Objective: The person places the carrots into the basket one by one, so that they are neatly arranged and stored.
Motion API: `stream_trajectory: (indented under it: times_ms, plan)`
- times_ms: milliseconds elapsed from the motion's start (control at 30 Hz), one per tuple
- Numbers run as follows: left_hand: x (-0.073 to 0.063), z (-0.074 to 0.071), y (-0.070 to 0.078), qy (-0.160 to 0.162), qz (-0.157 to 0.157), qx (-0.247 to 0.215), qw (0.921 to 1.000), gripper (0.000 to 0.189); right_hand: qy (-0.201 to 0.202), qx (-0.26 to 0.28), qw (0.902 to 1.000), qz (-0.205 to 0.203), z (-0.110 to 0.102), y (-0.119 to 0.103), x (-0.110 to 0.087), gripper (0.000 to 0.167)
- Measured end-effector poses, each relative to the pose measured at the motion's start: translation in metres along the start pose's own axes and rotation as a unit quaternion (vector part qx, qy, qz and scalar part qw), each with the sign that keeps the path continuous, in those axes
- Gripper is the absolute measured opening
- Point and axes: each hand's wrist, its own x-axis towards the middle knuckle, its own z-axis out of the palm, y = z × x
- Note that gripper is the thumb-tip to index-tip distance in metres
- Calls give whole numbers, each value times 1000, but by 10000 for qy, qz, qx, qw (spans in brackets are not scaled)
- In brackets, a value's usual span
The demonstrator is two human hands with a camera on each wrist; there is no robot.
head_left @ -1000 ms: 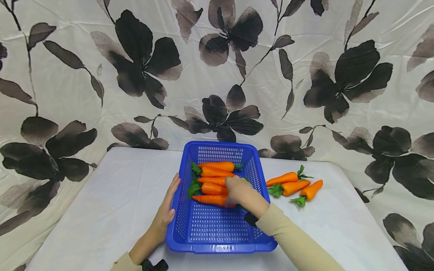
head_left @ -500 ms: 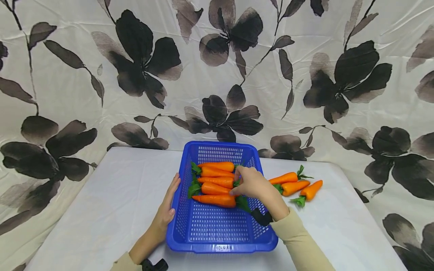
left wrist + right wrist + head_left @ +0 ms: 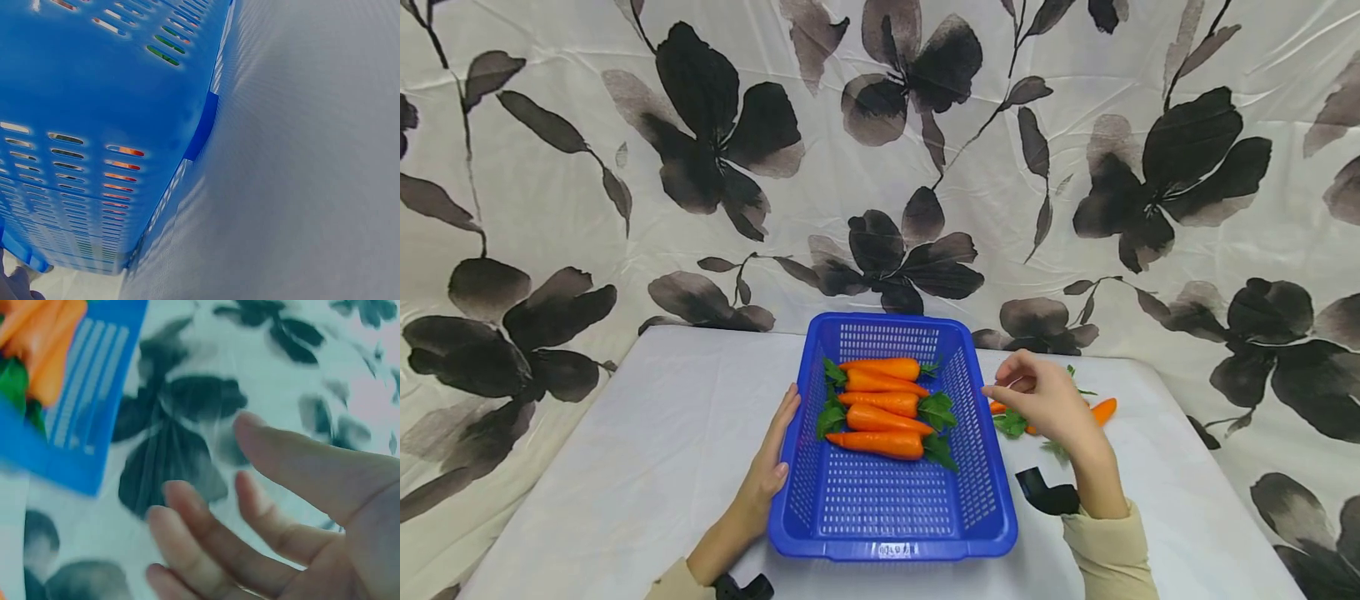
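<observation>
A blue perforated plastic basket (image 3: 835, 548) stands on the table with several orange carrots (image 3: 883, 442) lying crosswise in a row inside, green leaves at their ends. My left hand (image 3: 772, 454) rests along the basket's left rim, fingers extended against the outside. The left wrist view looks along the basket's outer wall (image 3: 125, 87), with orange and green glimpsed through the slots. My right hand (image 3: 1048, 400) is raised just right of the basket, over the loose carrots (image 3: 1105, 411), and partly hides them. In the right wrist view its fingers (image 3: 206, 531) are loosely bent and hold nothing.
A white cloth covers the table (image 3: 647, 433). Behind the table hangs a pale curtain (image 3: 820, 167) with dark flowers. A black wrist camera (image 3: 1047, 493) is strapped below the right hand, another (image 3: 743, 587) at the left wrist.
My right hand has left the carrots in the basket, where it was touching their leafy ends, and moved right across the rim to the loose carrots. The left hand stays put.
</observation>
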Motion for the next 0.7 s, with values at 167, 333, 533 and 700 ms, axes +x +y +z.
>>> stream_trajectory:
  times_ms: [167, 333, 533, 700]
  plan:
    - [0, 1, -2, -34, -24, -33, 10000, 69, 941, 297, 9951, -77, -21, 36, -10, 18]
    - [1, 1, -2, -40, -62, 0, 10000, 69, 1902, 898, 9776, -91, -31, 86, -16, 16]
    - [2, 1, -2, -78, -80, -85, 9999, 69, 2679, 1521, 9487, 714, -40, 133, -22, 27]
    - [4, 0, -2, -76, -98, -8, 9999, 69, 2737, 1618, 9393, 1292, -45, 162, -24, 38]
